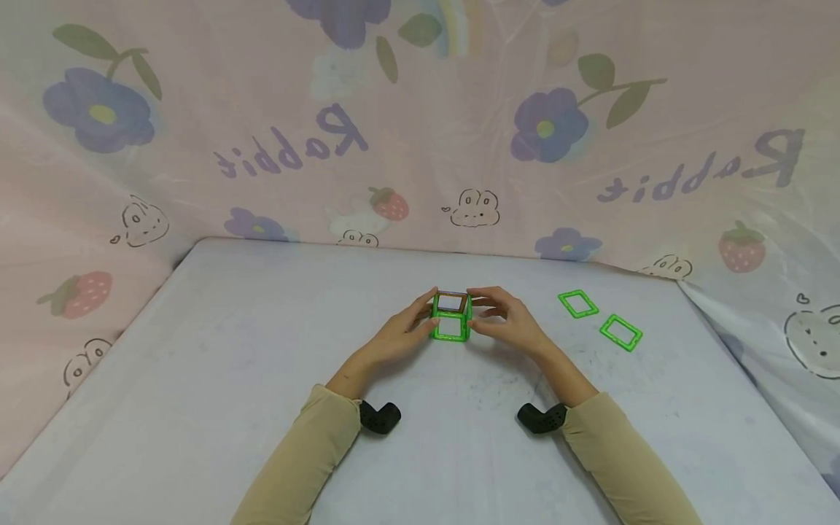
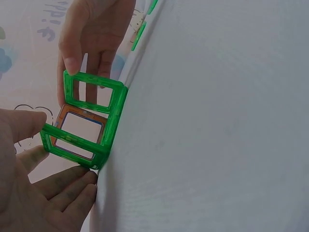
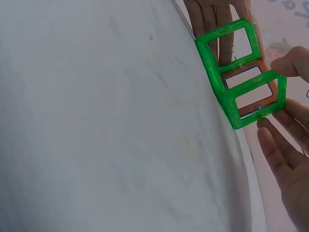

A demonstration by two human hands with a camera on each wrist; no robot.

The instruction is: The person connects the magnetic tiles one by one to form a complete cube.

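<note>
Between both hands stands a small open box of square magnetic tiles. Its base tile (image 1: 450, 338) and two upright side tiles are green window frames, and an orange tile (image 2: 81, 112) stands upright at the back. My left hand (image 1: 400, 328) pinches the left side tile (image 2: 72, 137), thumb on its upper edge and fingers lower down on its outer face. With thumb and fingers, my right hand (image 1: 510, 321) holds the right side tile (image 3: 256, 82). The top and the side toward me are uncovered.
Two loose green tiles, one farther back (image 1: 567, 306) and one nearer (image 1: 615, 341), lie flat to the right of my right hand. A white cloth (image 1: 197, 408) covers the table. Behind it hangs a printed curtain (image 1: 420, 146). Black wrist devices sit at both cuffs.
</note>
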